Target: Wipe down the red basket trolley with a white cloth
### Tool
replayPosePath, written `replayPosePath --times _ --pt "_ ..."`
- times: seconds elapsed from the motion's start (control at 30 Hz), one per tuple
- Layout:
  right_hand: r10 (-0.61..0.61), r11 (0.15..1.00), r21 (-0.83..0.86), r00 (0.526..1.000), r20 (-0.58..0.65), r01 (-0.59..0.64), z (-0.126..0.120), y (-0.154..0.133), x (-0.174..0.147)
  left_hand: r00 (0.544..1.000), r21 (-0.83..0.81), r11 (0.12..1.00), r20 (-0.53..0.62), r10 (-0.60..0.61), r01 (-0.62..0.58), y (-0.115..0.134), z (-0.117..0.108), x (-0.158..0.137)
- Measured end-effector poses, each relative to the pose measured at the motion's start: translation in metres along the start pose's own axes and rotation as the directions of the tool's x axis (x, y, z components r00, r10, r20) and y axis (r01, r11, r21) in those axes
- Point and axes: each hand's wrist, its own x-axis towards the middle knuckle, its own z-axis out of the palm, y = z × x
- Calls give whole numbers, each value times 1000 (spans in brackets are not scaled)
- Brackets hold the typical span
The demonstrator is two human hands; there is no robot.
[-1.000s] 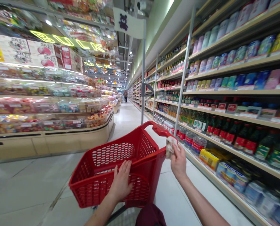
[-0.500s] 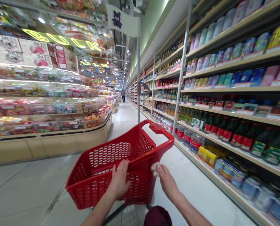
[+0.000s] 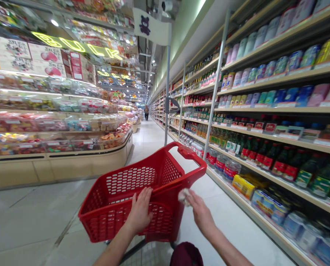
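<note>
A red plastic shopping cart (image 3: 165, 184) with a perforated basket stands side-on in front of me, its handle toward the right. My left hand (image 3: 140, 210) lies against its near side, fingers stretched up to the rim and the thumb apart. Pinched in my right hand (image 3: 199, 208) is a crumpled white wipe (image 3: 184, 197), close beside the cart's body under the handle; whether it touches the cart I cannot tell. The cart's basket floor is mostly hidden by its near wall.
Shelves of bottles and cans (image 3: 270, 107) run along the right. Bulk bins of packaged goods (image 3: 54, 122) line the left. A pole with a bear flag (image 3: 154, 29) rises behind the cart. Far down the aisle is a person (image 3: 146, 112). A dark red rounded thing (image 3: 186, 254) shows below.
My right hand with the wipe has shifted slightly up and right. My left hand keeps its place on the cart. The view has turned a little.
</note>
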Motion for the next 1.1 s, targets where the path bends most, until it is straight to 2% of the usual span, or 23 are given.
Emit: replayPosePath --times 0.1,0.17,0.23,0.3,0.37,0.4,0.47,0.53,0.57,0.67,0.7,0.77,0.87,0.93,0.97,1.1 --pt "109 985 -103 962 -251 -139 -25 19 53 1000 13 1000 -17 10 -10 -1 1 -2" --pt "113 978 -148 969 -219 -148 -29 24 84 1000 28 1000 -20 14 -13 -2 1 -4" --pt "33 987 -150 994 -108 -49 -22 16 98 1000 49 999 -26 12 -11 -1 -1 -5" --pt "-90 990 -110 996 7 91 -14 6 100 1000 84 996 -29 9 -6 -1 -4 -6" --pt "-166 982 -74 984 72 171 -14 4 100 1000 124 992 -14 3 -1 0 -6 -7" --pt "-155 984 -78 985 74 161 -17 6 101 1000 140 990 -8 -4 5 1 -7 -7" --pt "-55 992 -114 998 13 56 -22 10 102 1000 156 988 -10 -22 23 2 -8 -6" --pt "16 993 -113 999 -48 -21 -17 3 100 999 152 987 -29 -40 44 4 -7 -4" --pt "-1 996 -90 999 -46 -4 -10 -5 97 998 146 988 -33 -48 52 5 -7 -3" --pt "-190 982 -9 980 60 191 13 -33 86 999 118 992 2 -47 46 2 -7 -2" --pt "-210 977 -10 974 79 212 14 -36 84 999 111 993 17 -44 42 -1 -7 -3" --pt "-160 985 -48 985 68 163 5 -26 86 998 115 992 26 -57 54 -8 -8 -7" --pt "5 993 -116 1000 -30 -8 -16 3 95 994 145 984 -9 -106 106 -17 -6 -14" --pt "56 991 -119 997 -56 -63 -14 4 96 993 145 982 -20 -119 121 -19 -5 -17" --pt "41 994 -98 998 -42 -45 -7 -3 95 993 139 983 -16 -118 119 -19 -4 -17" --pt "-168 986 19 982 84 167 17 -31 89 996 128 988 2 -86 85 -24 -2 -21"
